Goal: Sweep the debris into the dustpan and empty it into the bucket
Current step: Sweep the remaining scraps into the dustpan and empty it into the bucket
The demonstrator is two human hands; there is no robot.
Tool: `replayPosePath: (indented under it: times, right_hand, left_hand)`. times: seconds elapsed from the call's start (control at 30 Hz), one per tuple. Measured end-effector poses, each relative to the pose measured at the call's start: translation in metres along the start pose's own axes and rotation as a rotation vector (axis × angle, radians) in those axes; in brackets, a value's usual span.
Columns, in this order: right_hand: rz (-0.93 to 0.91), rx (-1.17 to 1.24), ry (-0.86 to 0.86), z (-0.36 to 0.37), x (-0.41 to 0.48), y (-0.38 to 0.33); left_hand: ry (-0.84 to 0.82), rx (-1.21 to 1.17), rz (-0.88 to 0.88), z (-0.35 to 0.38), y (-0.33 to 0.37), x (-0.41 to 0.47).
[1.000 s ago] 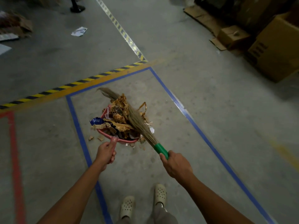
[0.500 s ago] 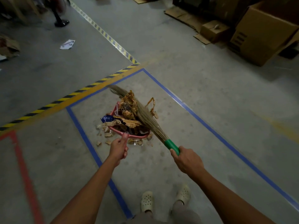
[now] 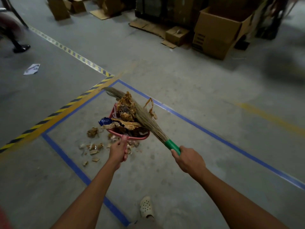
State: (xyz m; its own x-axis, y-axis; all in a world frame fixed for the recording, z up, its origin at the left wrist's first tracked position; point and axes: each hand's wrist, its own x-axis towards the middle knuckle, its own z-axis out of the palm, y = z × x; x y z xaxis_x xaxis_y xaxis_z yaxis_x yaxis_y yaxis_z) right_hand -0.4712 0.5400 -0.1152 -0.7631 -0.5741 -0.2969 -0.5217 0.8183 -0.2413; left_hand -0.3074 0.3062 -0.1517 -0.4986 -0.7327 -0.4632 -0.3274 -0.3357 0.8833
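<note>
A pink dustpan point(image 3: 137, 138) heaped with brown paper and wrapper debris point(image 3: 127, 113) is held above the concrete floor. My left hand point(image 3: 118, 151) grips its pink handle. My right hand point(image 3: 188, 160) grips the green handle of a straw broom point(image 3: 145, 119), whose bristles lie across the top of the heap. Several loose scraps point(image 3: 92, 147) lie on the floor below and left of the pan. No bucket is in view.
Blue tape lines point(image 3: 198, 126) box in the floor around me, and yellow-black hazard tape point(image 3: 54, 113) runs to the left. Cardboard boxes point(image 3: 217, 32) stack at the back right. A paper scrap point(image 3: 32, 69) lies far left. My shoe point(image 3: 146, 207) shows below.
The dustpan has risen off the floor with the broom pressed on its load, and scraps have fallen beneath it. My view has swung up and right, bringing the boxes closer.
</note>
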Motion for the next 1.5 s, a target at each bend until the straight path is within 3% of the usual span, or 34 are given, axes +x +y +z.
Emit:
replayPosePath:
  times: [0.8,1.5]
  right_hand:
    - [0.521,0.18,0.178,-0.029,-0.284,0.321]
    - [1.006,0.326,0.283,-0.075,-0.332,0.595]
  left_hand:
    - [-0.509,0.277,0.052,0.318,-0.065,-0.22]
    - [-0.956,0.547,0.097,0.703,-0.083,-0.296]
